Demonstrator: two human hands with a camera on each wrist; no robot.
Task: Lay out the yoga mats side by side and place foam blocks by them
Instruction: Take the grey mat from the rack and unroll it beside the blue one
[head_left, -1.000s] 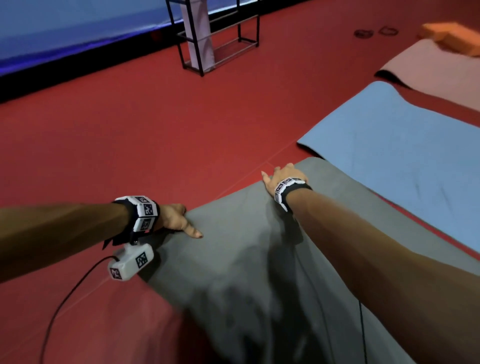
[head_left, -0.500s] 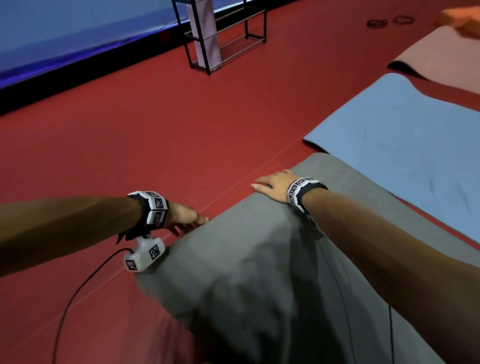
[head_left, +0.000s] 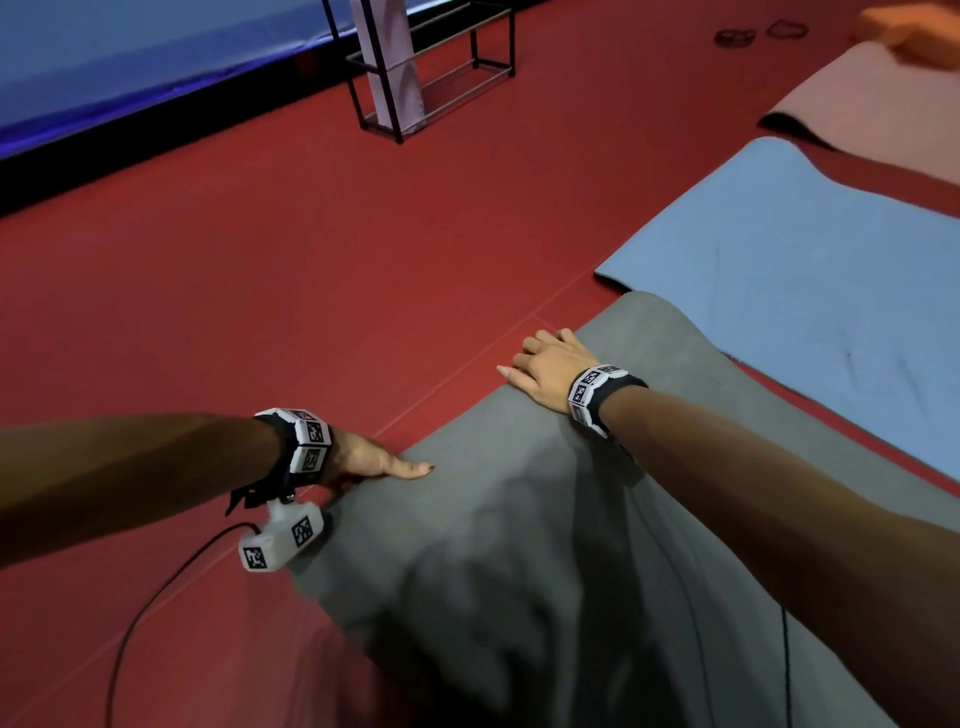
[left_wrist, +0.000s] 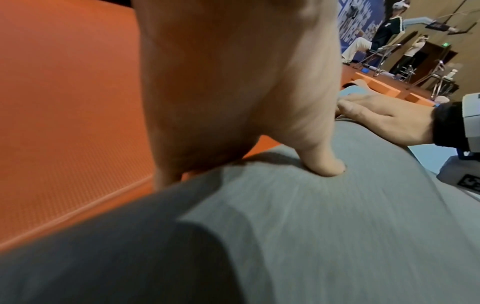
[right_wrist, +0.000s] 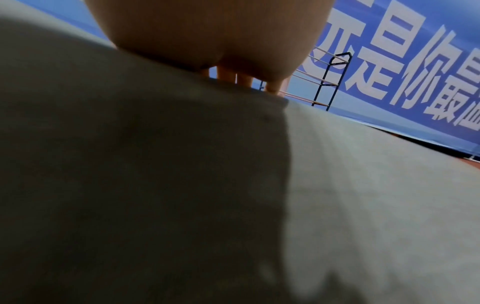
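Observation:
A grey mat (head_left: 519, 519) lies in front of me, its far edge raised off the red floor. At that edge's left corner my left hand (head_left: 374, 462) pinches the mat: the thumb (left_wrist: 322, 164) presses on top and the fingers go underneath. Further right on the same edge sits my right hand (head_left: 545, 369), its fingers (right_wrist: 244, 79) curled over the rim. To the right lies a blue mat (head_left: 805, 291), flat on the floor, and beyond it a pink mat (head_left: 872, 98). An orange foam block (head_left: 904, 26) sits at the pink mat's far end.
A black metal rack (head_left: 415, 67) stands on the floor ahead, in front of blue wall padding (head_left: 130, 67). Two rings (head_left: 735, 36) lie on the floor at the back. A black cable (head_left: 156, 597) trails from my left wrist. People stand far off (left_wrist: 384, 35).
Both hands stay on the grey mat's far edge. The left thumb, tucked at the corner half a second ago, now lies flat on top of the mat.

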